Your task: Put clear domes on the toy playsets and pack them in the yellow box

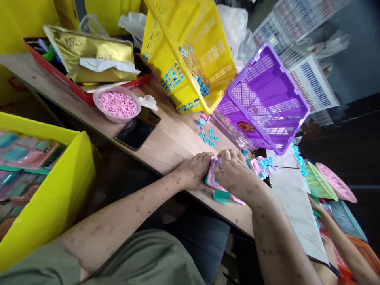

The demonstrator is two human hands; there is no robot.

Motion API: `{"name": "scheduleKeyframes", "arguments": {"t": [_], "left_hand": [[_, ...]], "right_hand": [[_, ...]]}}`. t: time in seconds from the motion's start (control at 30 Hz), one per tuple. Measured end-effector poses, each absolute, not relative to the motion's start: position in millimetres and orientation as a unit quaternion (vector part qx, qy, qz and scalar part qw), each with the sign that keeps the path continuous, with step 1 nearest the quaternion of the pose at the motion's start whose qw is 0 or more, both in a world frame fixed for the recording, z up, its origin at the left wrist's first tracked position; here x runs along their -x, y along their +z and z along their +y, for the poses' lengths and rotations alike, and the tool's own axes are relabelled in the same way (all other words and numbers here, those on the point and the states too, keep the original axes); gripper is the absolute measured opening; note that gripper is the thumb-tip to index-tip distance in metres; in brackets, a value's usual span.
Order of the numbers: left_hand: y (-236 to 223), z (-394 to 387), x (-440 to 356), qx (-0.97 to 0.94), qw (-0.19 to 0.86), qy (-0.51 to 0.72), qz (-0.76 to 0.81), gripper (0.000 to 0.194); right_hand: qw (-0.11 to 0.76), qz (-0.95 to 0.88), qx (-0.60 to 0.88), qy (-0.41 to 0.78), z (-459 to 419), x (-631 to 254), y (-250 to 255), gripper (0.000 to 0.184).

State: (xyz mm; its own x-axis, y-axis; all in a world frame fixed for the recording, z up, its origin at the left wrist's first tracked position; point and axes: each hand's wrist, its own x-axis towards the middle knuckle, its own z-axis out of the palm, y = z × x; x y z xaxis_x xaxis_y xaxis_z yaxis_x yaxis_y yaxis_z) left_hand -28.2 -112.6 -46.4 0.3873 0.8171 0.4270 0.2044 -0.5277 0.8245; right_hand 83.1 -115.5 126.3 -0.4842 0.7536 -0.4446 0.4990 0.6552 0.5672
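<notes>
My left hand (194,172) is wrapped around a pink and teal plastic toy part (211,180) near the table's front edge, steadying it from the left. The fingers of my right hand (237,174) are closed over its top, pinching a small lilac plastic piece (219,161); the fingertips are partly hidden. Just below lies another teal and pink part (222,197). Right of my right hand sits a group of pink, blue and lilac pieces (263,166). Several small blue wheel-like pieces (211,137) lie loose beyond my hands.
A yellow basket (213,105) holding blue pieces and a purple basket (267,93) stand tilted at the back. To the left are a phone (138,130), a bowl (96,99) of pink pieces and a tissue pack (95,51). Another person's arm (341,233) reaches in at right.
</notes>
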Motion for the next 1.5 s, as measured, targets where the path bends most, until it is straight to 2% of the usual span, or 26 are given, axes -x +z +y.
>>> {"name": "scheduleKeyframes", "arguments": {"t": [0.13, 0.5, 0.6, 0.7, 0.8, 0.97, 1.13, 1.2, 1.37, 1.5], "left_hand": [[-49, -108, 27, -0.762, 0.347, 0.438, 0.327, 0.107], [-48, -105, 29, -0.768, 0.346, 0.442, 0.308, 0.109], [-49, -104, 29, -0.772, 0.343, 0.439, 0.306, 0.113], [-47, -104, 30, -0.772, 0.336, 0.44, 0.312, 0.117], [-45, -106, 32, -0.775, 0.335, 0.43, 0.32, 0.12], [-46, -108, 36, -0.774, 0.339, 0.44, 0.302, 0.118], [-50, -110, 36, -0.746, 0.361, 0.467, 0.308, 0.118], [-50, -109, 35, -0.746, 0.356, 0.477, 0.299, 0.121], [-49, -109, 37, -0.745, 0.361, 0.479, 0.292, 0.124], [-49, -107, 39, -0.742, 0.372, 0.478, 0.286, 0.125]], "right_hand": [[0.383, 0.837, -0.339, 0.192, -113, -81, 126, 0.04], [0.358, 0.848, -0.343, 0.188, -106, -84, 120, 0.037], [0.294, 0.855, -0.386, 0.185, -111, -88, 111, 0.037], [0.168, 0.863, -0.452, 0.155, -115, -101, 104, 0.037], [0.037, 0.887, -0.452, 0.09, -114, -114, 111, 0.038], [-0.127, 0.843, -0.521, 0.033, -89, -118, 125, 0.058], [-0.135, 0.782, -0.59, -0.15, -71, -124, 90, 0.074], [-0.143, 0.757, -0.608, -0.192, -71, -129, 78, 0.07], [-0.138, 0.762, -0.599, -0.203, -69, -132, 76, 0.053], [-0.163, 0.742, -0.606, -0.238, -68, -129, 77, 0.052]]}}
